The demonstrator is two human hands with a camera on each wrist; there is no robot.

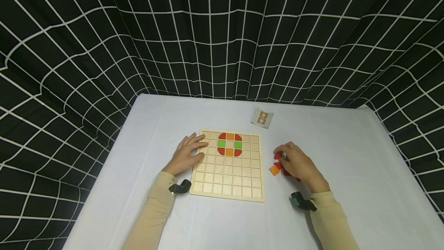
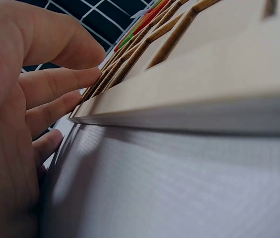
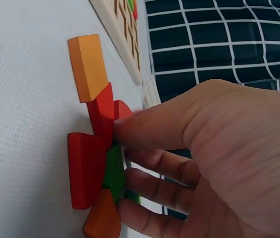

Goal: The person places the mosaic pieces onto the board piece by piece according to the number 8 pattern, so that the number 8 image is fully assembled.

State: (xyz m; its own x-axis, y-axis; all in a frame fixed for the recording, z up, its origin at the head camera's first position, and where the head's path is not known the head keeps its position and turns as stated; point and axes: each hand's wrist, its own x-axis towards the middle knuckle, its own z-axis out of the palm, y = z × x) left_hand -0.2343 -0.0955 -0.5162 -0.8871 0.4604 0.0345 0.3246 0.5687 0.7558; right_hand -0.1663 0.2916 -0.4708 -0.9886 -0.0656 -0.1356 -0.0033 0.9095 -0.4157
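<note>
On the table lies a wooden grid board (image 1: 227,180), with red, orange and green pieces forming a ring around one bare cell in its upper part. My left hand (image 1: 187,155) rests at the board's left edge, fingers spread and fingertips over the outer cells. To the right of the board, my right hand (image 1: 295,161) bends over a small group of loose pieces. Its thumb and index finger pinch a red rounded piece (image 1: 278,156). Close by lie an orange square (image 1: 274,170), another red piece (image 3: 86,171) and a green piece (image 3: 114,171), partly hidden under the hand in the head view.
A small printed card (image 1: 262,118) with a coloured grid pattern lies behind the board, to its right. White cloth (image 1: 156,119) covers the table. Black curtains (image 1: 215,30) with white grid lines rise behind and at both sides.
</note>
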